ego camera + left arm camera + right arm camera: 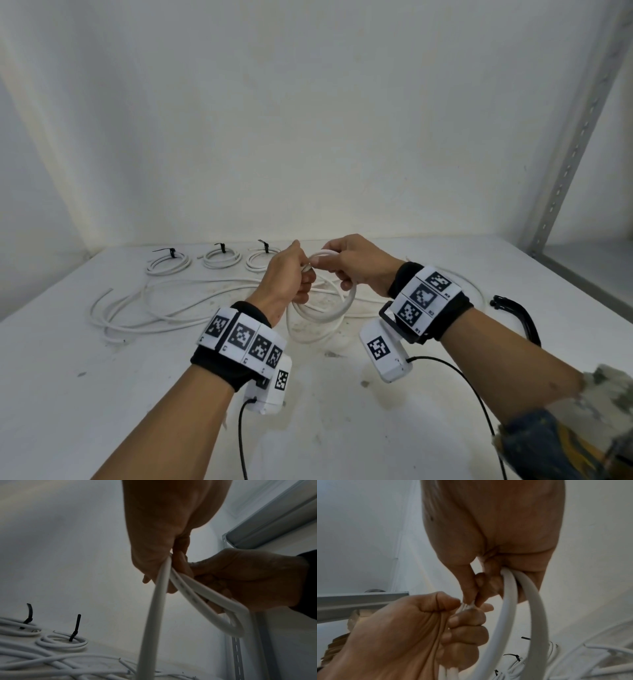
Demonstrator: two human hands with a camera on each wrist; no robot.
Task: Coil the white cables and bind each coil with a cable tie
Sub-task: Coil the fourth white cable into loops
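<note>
Both hands hold one white cable coil [337, 306] above the table's middle. My left hand [298, 274] has its fingers curled round the coil's loops [453, 669], thumb on top. My right hand [346, 263] pinches the cable between thumb and forefinger beside the left hand, and further loops [510, 608] run through its curled fingers. In the left wrist view the cable [154, 615] hangs from the left hand [159, 555], with a loop [229, 622] under the right hand [248, 580]. Three finished coils [224, 257], each bound with a black cable tie [221, 247], lie at the back.
Loose white cables [154, 308] sprawl over the white table [102, 394] left of my hands and behind them. A bunch of black cable ties [517, 311] lies at the right, past my right wrist. A perforated metal upright [575, 137] stands at the right.
</note>
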